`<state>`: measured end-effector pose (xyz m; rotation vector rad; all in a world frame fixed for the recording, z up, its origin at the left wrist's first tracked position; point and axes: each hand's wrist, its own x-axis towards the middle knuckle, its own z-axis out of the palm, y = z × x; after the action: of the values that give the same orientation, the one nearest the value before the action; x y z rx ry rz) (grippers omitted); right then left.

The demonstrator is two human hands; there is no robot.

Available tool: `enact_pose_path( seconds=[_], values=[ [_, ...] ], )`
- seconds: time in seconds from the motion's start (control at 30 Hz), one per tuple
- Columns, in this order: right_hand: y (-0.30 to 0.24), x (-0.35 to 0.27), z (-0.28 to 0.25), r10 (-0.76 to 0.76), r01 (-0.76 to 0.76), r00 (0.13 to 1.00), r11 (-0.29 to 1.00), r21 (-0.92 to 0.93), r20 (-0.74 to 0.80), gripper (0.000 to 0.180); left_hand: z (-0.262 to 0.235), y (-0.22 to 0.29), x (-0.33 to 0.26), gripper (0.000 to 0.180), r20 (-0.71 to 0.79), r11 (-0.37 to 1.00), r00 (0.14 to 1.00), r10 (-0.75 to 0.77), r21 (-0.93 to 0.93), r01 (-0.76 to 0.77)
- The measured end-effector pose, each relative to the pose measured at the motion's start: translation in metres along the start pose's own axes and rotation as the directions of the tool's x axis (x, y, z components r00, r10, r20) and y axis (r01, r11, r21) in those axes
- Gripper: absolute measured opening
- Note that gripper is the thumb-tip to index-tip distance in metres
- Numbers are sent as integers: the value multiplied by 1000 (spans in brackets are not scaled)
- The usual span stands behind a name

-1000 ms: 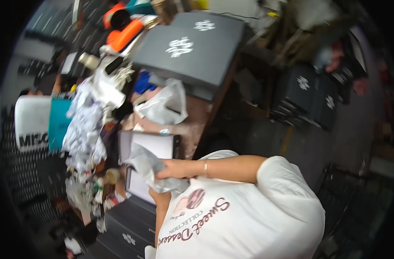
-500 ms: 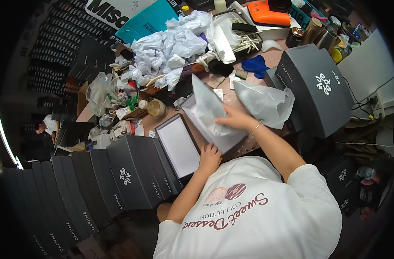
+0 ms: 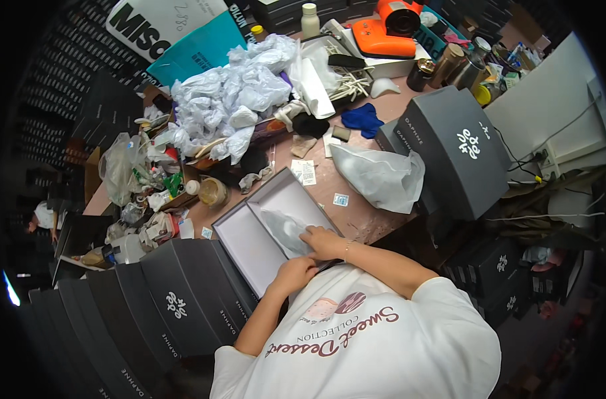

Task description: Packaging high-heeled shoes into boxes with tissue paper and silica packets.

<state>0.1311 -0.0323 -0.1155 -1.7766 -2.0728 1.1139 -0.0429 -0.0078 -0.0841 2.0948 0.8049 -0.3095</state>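
Observation:
An open dark grey shoebox [image 3: 302,188] with a pale lining lies on the table in front of me. Its lid [image 3: 248,247], pale inside, rests along the box's left side. In the box is a white translucent pouch [image 3: 283,231], its contents hidden. My right hand [image 3: 325,243] reaches into the near end, fingers bent against the pouch. My left hand [image 3: 295,274] has its fingers curled at the box's near edge, beside the lid. Another filled white pouch [image 3: 381,176] lies on the table to the right.
Closed dark boxes stand in a row [image 3: 177,292] at left and in a stack [image 3: 452,149] at right. Crumpled white bags [image 3: 233,93] heap up at the back. A jar [image 3: 212,192], a blue cloth [image 3: 362,120] and an orange device [image 3: 383,38] are also around.
My right hand has lowered the pouch, once tilted above the box, into it. Both hands are now close together at the near end. The whole view has shifted.

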Motion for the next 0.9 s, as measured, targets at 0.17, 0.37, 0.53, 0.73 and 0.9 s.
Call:
enact_pose_path(
  seconds=[0.17,0.37,0.53,0.73,0.9],
  values=[
    [34,-87,-141,8,-223,769,941,-256,-639,41,-1,4,31,27,-556,903,763,329,421,-82],
    [150,-96,-162,-47,-318,892,638,-701,-449,28,8,0,54,33,-10,929,1000,13,371,-8],
    [102,-71,-191,2,-235,818,914,-331,-575,13,19,22,45,43,-312,729,943,-119,-672,-130],
    [-49,-67,-218,-76,135,956,971,196,-282,22,19,77,66,65,279,-501,960,-35,-836,225],
    [-75,-96,-168,-356,324,932,744,585,-64,21,27,105,46,59,-520,-213,847,114,-845,-490]
  ],
)
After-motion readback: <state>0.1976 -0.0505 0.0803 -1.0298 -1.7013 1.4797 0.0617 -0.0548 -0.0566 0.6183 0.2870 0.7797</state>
